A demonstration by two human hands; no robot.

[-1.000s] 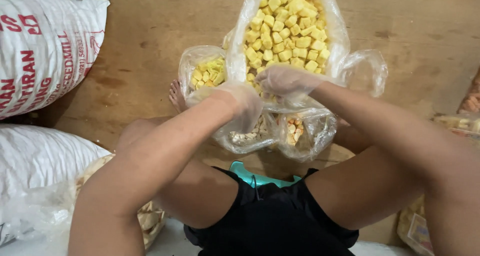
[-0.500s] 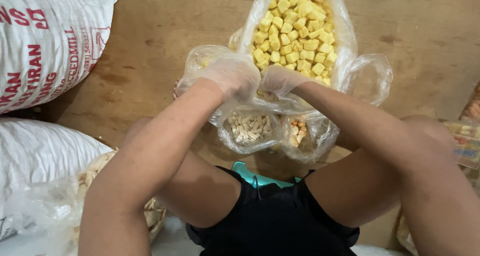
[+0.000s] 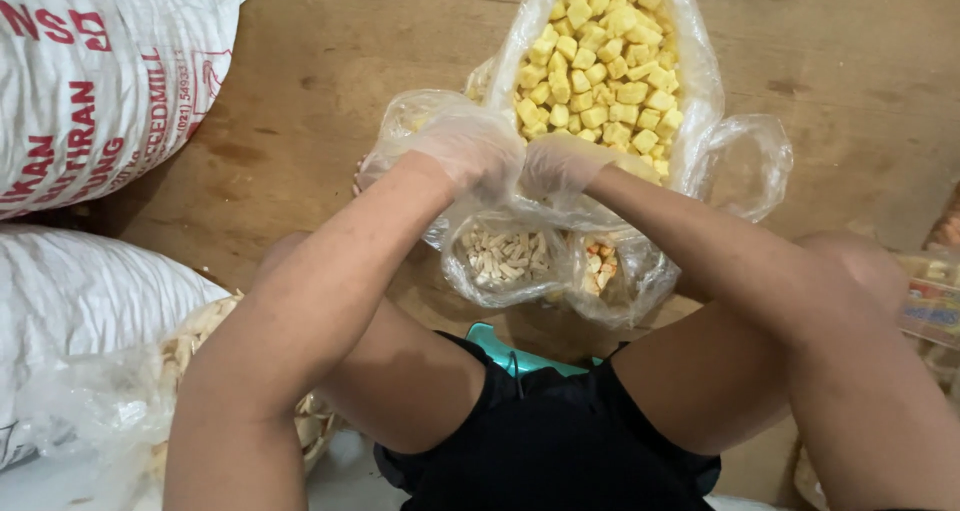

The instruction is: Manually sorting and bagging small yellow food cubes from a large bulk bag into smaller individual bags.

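two gloved hands meet over small clear bags on the wooden floor: left hand (image 3: 470,151) and right hand (image 3: 560,163), fingers clenched on bag plastic, contents of the grip hidden. big bag of yellow cubes (image 3: 600,61) just beyond; pale-stick bag (image 3: 500,256) and mixed bag (image 3: 605,266) just below. looks like mid-portioning; next move needs one bag mouth held open. sacks (image 3: 90,81) left.
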